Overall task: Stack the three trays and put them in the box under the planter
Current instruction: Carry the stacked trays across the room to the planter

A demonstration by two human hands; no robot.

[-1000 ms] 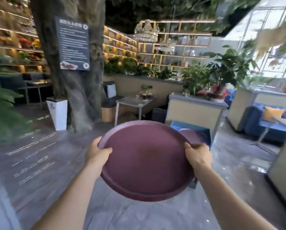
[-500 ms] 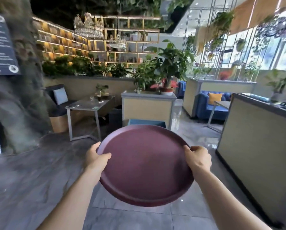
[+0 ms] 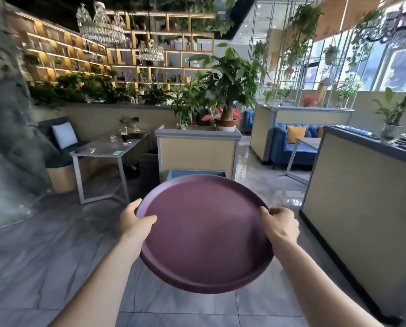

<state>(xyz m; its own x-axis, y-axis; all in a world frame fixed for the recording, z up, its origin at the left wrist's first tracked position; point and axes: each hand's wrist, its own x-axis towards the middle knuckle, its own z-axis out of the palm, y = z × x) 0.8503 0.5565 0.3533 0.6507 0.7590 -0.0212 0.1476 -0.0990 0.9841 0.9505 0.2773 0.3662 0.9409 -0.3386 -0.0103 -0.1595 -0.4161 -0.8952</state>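
I hold a round maroon tray [image 3: 204,234] level in front of me, over the floor. My left hand [image 3: 134,220] grips its left rim and my right hand [image 3: 280,224] grips its right rim. Whether more trays lie stacked beneath it I cannot tell. Just past the tray's far edge a blue box [image 3: 195,173] stands on the floor against the beige planter [image 3: 197,152], which carries potted plants on top. The tray hides most of the box.
A grey metal table [image 3: 107,149] with glasses stands to the left of the planter. A long beige partition [image 3: 362,197] runs along the right. A tree trunk [image 3: 6,138] fills the left edge. Blue sofas [image 3: 291,140] sit behind.
The view has swung right and moved closer to the planter; the tree trunk has slid to the left edge. Both hands keep the same grip on the tray.
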